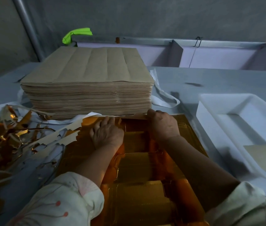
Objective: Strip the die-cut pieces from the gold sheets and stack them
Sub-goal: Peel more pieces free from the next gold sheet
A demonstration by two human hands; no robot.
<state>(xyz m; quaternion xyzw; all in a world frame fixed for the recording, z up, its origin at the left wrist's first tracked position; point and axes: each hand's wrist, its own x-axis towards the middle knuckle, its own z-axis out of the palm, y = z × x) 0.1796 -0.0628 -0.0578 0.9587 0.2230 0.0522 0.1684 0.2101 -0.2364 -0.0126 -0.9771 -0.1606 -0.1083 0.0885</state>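
A shiny gold die-cut sheet (138,162) lies flat on the table right in front of me, its cut outlines visible. My left hand (107,132) presses down on its far left part, fingers stretched toward the far edge. My right hand (162,123) grips the waste strip (133,116) along the sheet's far edge, fingers curled over it. A ragged torn strip (67,137), gold on one side and tan on the other, trails off to the left of the sheet.
A tall stack of tan sheets (88,88) stands just beyond the hands. Torn gold scraps (3,136) pile up at the left. A white tray (236,128) at the right holds a tan piece (265,158). Grey compartments and a green object (76,34) line the back.
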